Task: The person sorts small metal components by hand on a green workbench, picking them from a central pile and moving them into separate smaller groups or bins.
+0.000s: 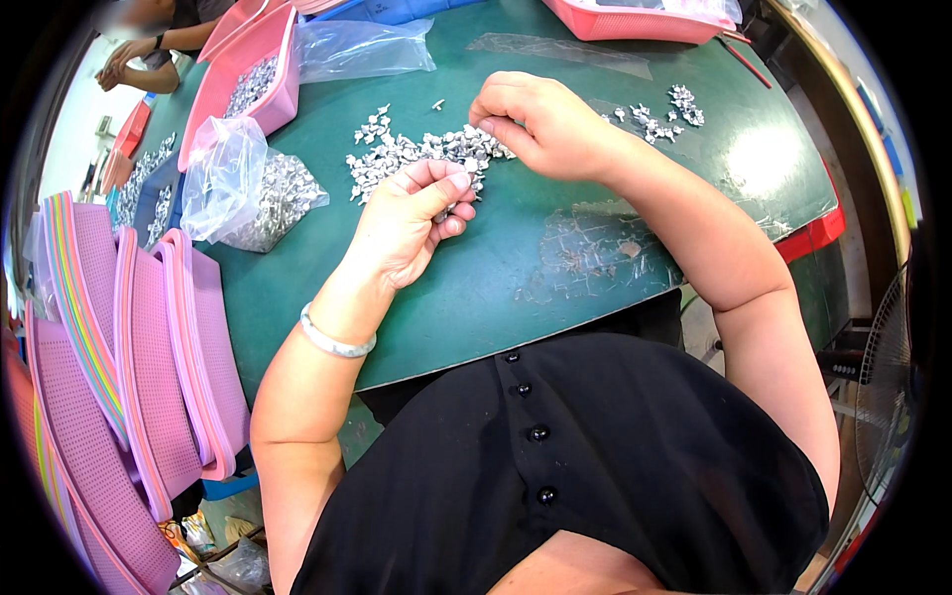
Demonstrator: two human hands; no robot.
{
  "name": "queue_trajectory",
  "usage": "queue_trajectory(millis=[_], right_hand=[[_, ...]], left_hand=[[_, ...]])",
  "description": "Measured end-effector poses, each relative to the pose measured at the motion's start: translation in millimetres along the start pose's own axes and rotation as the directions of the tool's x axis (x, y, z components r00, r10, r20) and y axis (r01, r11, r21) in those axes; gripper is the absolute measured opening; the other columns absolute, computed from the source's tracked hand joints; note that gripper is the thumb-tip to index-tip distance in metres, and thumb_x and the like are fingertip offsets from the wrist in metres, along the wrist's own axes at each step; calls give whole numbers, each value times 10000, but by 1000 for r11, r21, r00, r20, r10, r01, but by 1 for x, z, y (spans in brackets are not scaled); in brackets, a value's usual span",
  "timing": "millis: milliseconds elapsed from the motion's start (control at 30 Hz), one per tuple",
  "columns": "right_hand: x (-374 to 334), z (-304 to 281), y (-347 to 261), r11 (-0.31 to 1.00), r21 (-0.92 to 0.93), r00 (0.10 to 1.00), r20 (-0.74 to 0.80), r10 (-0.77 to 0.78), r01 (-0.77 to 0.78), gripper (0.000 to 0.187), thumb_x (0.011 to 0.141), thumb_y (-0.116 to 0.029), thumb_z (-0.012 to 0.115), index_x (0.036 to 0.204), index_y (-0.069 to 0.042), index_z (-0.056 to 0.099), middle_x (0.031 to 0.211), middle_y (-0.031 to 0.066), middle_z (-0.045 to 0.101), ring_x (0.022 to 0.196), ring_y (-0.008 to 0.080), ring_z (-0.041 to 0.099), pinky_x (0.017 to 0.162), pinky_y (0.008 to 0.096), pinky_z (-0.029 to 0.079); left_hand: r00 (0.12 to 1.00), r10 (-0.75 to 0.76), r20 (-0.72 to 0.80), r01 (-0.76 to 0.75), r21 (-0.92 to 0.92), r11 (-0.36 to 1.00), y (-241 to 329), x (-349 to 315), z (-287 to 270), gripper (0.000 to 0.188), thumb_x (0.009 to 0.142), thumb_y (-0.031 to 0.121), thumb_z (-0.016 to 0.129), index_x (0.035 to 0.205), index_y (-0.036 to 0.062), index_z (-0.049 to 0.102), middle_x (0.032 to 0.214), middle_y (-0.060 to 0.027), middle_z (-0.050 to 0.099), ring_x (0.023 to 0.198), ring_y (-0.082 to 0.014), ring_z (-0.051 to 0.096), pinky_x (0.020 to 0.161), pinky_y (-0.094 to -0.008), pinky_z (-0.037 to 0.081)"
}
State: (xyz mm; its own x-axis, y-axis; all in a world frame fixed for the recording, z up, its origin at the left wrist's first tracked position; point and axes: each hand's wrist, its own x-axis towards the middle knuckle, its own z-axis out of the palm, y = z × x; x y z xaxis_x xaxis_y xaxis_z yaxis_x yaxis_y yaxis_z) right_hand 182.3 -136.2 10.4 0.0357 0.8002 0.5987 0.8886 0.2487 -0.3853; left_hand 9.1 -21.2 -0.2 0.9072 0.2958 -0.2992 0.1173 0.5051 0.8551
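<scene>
A heap of small grey metal parts (382, 164) lies on the green table in front of me. My left hand (421, 213) is at the near edge of the heap, palm partly up, its thumb pressed to curled fingers with small grey parts showing between them. Over the heap's right side is my right hand (535, 124), thumb and fingertips pinched together and pointing left. Whatever those fingertips hold is too small to make out. Smaller clusters of the same parts (654, 124) sit beyond my right wrist, and one loose part (437, 105) lies behind the heap.
A clear plastic bag of grey parts (278, 203) stands left of the heap, near a pink basket (283, 94) of parts. Stacked pink and purple baskets (164, 367) crowd my left side. Another pink basket (645, 22) is at the far edge. A person's hands (124, 61) show far left.
</scene>
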Motion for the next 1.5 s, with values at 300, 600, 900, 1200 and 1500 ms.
queue_trajectory(millis=[300,600,900,1200,1500], right_hand=[[-5,2,3,984,-163,973,209,99,-65,95,763,-57,614,857,-46,613,885,84,555,889,277,538,756,367,455],[-6,12,6,969,-245,971,237,18,42,86,717,-80,637,793,-54,607,850,73,545,866,271,535,755,362,450],[-4,13,6,972,-229,975,224,-7,59,80,696,-61,622,772,-53,596,840,78,542,845,277,532,746,369,448],[-3,2,7,996,17,979,185,86,-91,87,738,-35,594,824,-30,597,855,93,567,845,269,551,718,348,456],[2,0,-8,984,150,994,24,-105,100,98,738,-7,597,833,-24,575,855,87,555,833,256,549,718,337,458]], left_hand=[[1000,14,11,-15,20,1000,1,0,-3,88,847,60,609,918,23,573,795,-54,591,655,-107,564,555,-201,467],[999,20,26,-21,46,999,1,0,-4,97,846,61,612,923,18,570,807,-50,589,664,-101,565,563,-196,468],[999,-14,48,15,-7,1000,1,2,-6,84,859,76,599,923,29,572,807,-52,592,665,-103,568,564,-197,474],[999,-5,33,11,-188,982,2,4,-12,46,843,64,516,826,24,532,828,-114,591,686,-177,587,586,-252,501],[998,56,43,-43,-246,968,4,2,-12,20,813,52,508,794,60,507,836,-127,590,710,-210,587,577,-259,488]])
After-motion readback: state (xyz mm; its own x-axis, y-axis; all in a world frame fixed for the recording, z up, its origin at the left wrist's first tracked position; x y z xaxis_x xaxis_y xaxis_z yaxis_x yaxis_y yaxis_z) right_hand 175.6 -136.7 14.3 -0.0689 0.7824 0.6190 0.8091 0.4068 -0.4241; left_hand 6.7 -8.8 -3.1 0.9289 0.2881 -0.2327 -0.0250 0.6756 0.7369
